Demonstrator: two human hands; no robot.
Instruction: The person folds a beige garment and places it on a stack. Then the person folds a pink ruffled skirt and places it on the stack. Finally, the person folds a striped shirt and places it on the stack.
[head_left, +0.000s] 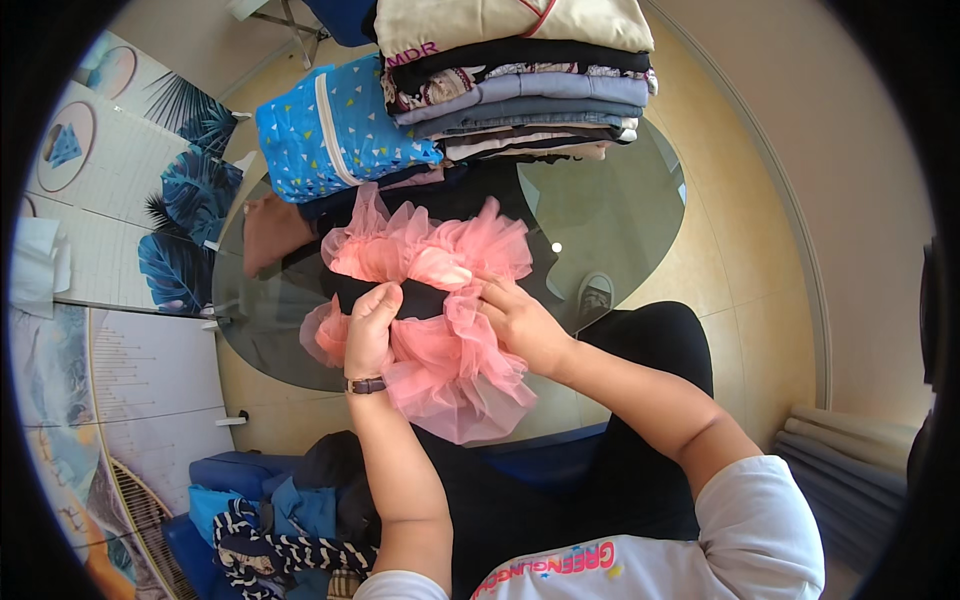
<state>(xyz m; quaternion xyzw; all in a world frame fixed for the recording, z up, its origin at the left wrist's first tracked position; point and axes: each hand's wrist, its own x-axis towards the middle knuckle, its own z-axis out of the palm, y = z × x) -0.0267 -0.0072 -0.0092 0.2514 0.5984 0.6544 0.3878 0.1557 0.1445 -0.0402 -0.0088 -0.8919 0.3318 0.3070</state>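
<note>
A pink tulle ruffled garment (469, 367) with a black band (420, 300) spreads out before me above a round glass table. My left hand (371, 322) grips the black band, thumb on top. Against the ruffles on the other side rest the fingers of my right hand (525, 322); its thumb is hidden, so whether it pinches the tulle is unclear. Black cloth (480, 191) lies on the glass beyond the garment.
A tall stack of folded clothes (517, 90) stands on the far side of the glass table (645, 202). Beside it sit a blue zippered fabric bag (292, 127) and brownish-pink cloth (274, 232). Loose clothes (300, 540) heap on the blue seat (232, 469) at my left.
</note>
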